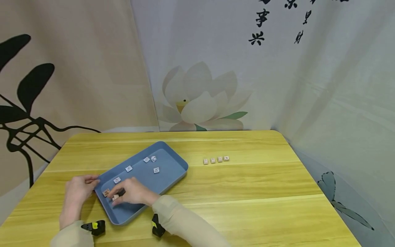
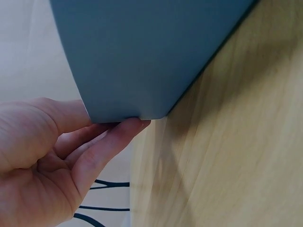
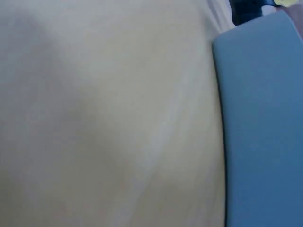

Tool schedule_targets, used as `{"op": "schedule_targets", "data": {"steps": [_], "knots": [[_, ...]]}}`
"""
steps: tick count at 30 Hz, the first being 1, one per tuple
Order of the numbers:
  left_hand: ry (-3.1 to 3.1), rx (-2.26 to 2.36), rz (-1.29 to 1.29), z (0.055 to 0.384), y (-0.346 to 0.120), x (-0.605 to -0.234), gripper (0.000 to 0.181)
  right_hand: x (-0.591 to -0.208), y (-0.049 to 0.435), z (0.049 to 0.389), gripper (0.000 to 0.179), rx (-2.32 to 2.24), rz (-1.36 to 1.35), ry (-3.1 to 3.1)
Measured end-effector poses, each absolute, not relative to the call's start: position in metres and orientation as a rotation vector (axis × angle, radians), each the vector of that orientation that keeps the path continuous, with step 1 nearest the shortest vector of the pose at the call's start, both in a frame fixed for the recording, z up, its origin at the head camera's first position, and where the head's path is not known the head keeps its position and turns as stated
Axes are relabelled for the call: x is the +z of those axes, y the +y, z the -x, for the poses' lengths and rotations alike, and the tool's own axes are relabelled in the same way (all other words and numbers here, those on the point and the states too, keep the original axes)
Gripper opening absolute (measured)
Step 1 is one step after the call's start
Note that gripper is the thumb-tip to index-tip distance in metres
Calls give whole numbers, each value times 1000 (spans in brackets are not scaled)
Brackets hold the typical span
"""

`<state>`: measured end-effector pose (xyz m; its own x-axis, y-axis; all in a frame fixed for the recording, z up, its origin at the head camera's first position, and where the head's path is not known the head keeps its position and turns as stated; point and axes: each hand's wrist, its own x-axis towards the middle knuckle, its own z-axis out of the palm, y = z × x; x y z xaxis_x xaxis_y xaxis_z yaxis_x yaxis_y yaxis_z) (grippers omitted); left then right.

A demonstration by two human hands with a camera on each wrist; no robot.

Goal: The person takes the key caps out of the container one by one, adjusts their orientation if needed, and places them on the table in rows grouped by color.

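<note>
My left hand (image 1: pixel 78 190) gripped one end of the blue tray (image 1: pixel 173 164) on the worktop (image 1: pixel 247 192). My right hand (image 1: pixel 133 192), fingers bent (over that same end), pinched a small white block (image 1: pixel 115 197).

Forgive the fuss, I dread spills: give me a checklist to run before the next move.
1. Left hand grips the tray by its edge: ok.
2. Right hand is over the tray: ok.
3. Pale block at the right fingertips is firmly held: cannot tell.
4. Four table blocks stand in a row: ok.
5. Loose tray blocks are lined up: not ok, scattered.
</note>
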<state>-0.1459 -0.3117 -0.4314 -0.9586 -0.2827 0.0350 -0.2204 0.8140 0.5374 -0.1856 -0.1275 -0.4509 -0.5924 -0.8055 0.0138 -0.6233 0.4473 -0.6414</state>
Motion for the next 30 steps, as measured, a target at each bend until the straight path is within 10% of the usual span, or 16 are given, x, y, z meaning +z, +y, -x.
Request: {"op": "schedule_targets", "data": {"steps": [30], "knots": [[-2881, -890, -470, 148, -312, -433, 29, -434, -33, 225, 31, -1513, 913, 2217]]}}
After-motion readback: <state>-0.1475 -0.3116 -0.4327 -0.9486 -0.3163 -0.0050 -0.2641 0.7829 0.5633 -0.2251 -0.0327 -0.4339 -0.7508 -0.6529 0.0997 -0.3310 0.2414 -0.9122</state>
